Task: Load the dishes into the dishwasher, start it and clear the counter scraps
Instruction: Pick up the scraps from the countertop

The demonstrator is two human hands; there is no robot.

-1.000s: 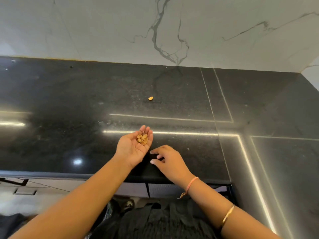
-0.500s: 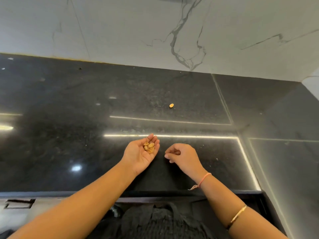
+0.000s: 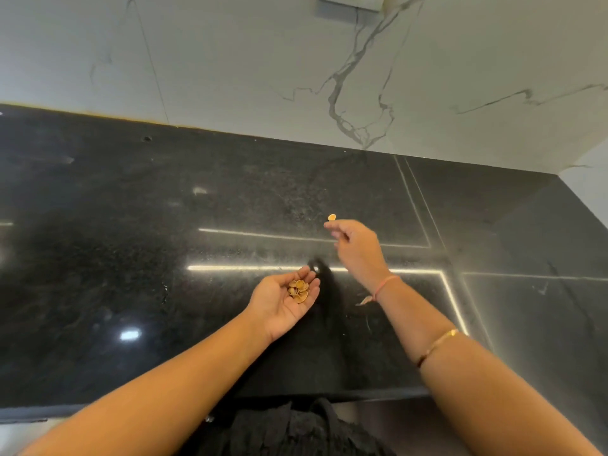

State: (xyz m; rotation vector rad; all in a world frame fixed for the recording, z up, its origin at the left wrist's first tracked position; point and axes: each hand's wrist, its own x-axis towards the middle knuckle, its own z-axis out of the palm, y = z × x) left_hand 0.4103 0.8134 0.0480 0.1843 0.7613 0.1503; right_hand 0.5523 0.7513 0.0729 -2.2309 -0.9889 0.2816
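Though no dishwasher or dishes show in this view, the step in hand looks like the last one, clearing scraps off the counter (image 3: 131, 258), a dark polished slab running left to right under a marble wall (image 3: 230, 60). On the left, the slab shows only light reflections and a few faint specks. Near the middle, the left hand (image 3: 279, 307) is held palm up just above the slab, fingers relaxed into a shallow cup, and a small heap of shells (image 3: 298, 291) lies at the base of its fingers. Farther back and a little to the right, a lone shell (image 3: 332, 217) sits on the counter, apart from the heap. The right hand (image 3: 357, 248) reaches toward it, thumb and forefinger leading, their tips just beside the shell but not around it; blur hides whether they touch it, and the hand seems to hold nothing. A thread (image 3: 385, 284) circles that wrist and a bangle (image 3: 437, 340) sits further up the arm. The next move calls for a fine pinch on a small, light piece that could skid on the glossy stone, then a drop into the cupped palm, kept level so the heap does not spill.
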